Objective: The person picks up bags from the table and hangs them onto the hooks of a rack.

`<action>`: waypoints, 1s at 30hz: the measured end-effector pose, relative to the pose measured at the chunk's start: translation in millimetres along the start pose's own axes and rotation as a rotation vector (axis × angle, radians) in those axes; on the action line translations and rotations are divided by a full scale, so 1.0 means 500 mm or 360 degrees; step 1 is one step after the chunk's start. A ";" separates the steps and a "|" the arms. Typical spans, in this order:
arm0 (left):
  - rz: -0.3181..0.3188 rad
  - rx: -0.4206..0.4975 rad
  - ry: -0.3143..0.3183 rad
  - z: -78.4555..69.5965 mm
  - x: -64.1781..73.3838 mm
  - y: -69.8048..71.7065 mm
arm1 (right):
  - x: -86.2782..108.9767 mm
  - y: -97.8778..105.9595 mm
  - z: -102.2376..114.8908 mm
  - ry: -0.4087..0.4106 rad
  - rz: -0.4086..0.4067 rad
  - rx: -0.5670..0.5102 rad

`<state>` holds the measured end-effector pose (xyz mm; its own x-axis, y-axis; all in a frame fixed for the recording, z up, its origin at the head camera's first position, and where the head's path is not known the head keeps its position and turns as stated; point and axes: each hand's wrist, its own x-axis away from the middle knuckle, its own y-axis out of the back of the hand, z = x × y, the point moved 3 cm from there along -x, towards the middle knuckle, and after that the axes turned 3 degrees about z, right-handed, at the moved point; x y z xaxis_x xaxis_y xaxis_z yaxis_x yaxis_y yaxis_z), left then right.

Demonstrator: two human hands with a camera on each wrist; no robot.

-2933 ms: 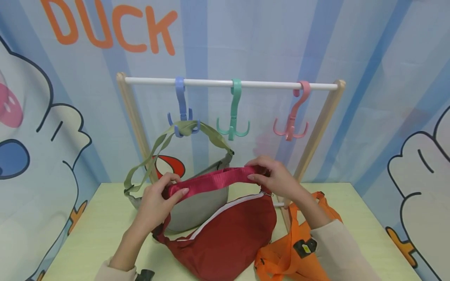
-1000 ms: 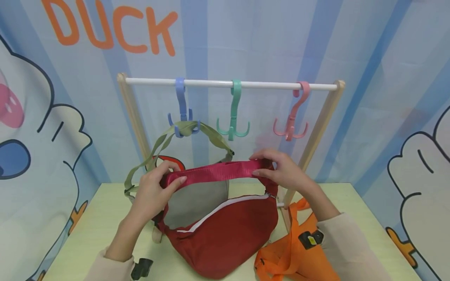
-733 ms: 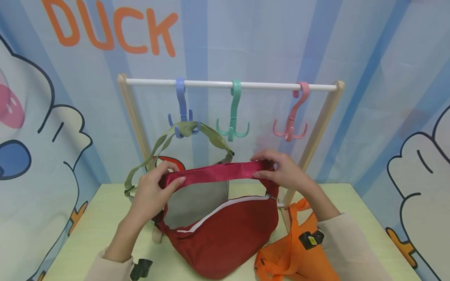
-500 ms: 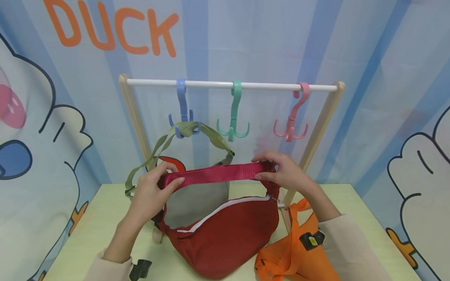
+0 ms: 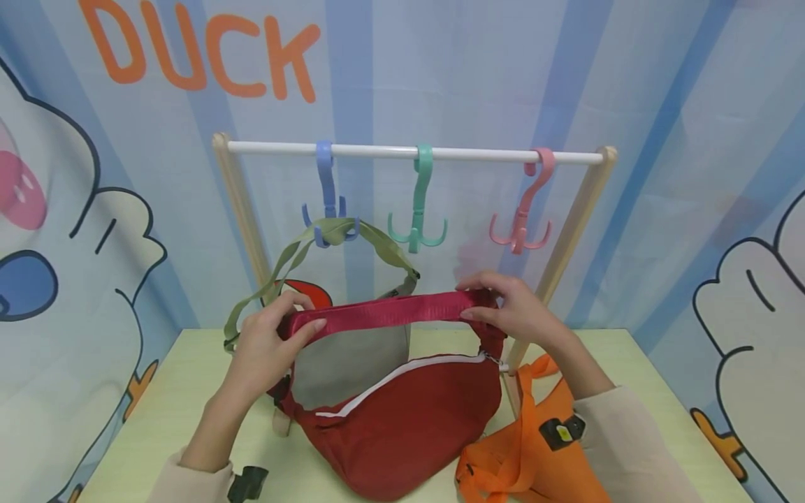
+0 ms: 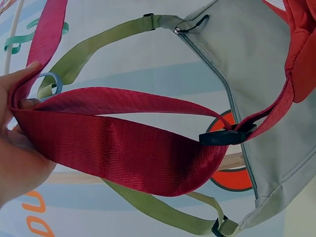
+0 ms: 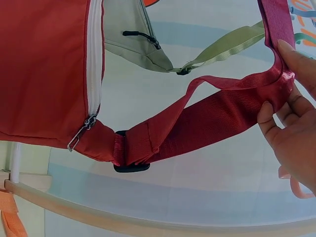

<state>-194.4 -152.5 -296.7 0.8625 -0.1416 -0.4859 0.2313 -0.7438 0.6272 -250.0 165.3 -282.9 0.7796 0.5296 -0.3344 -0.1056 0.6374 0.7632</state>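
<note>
A red crossbody bag (image 5: 415, 419) with a white zipper hangs from its crimson strap (image 5: 383, 312), which is stretched between both hands. My left hand (image 5: 267, 346) pinches the strap's left end between thumb and fingers. At the right end my right hand (image 5: 512, 307) pinches the same strap. In the left wrist view a black buckle (image 6: 227, 137) joins strap to bag; the right wrist view shows a silver zipper pull (image 7: 81, 132) at the bag's corner. Behind it, a grey bag (image 5: 352, 363) hangs by its green strap (image 5: 383, 248) from the blue hook (image 5: 325, 188).
A wooden rack with a white rod (image 5: 371, 150) also carries a green hook (image 5: 420, 202) and a pink hook (image 5: 525, 202). An orange bag (image 5: 541, 447) lies on the pale yellow table (image 5: 157, 426) at right, partly under the right forearm. A printed backdrop (image 5: 478, 77) stands behind.
Since the oldest frame, the red bag's strap has been raised and levelled, its right side shifting right. My hands have spread slightly farther apart. Lately, little has moved.
</note>
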 end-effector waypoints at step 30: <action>-0.0067 0.0008 -0.0118 -0.021 -0.016 0.006 | -0.012 0.032 0.027 0.0077 -0.0163 -0.0025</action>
<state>-195.9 -146.8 -284.9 0.8162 -0.1580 -0.5558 0.2643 -0.7533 0.6023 -248.3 164.7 -261.3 0.7562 0.4873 -0.4367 -0.0371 0.6982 0.7149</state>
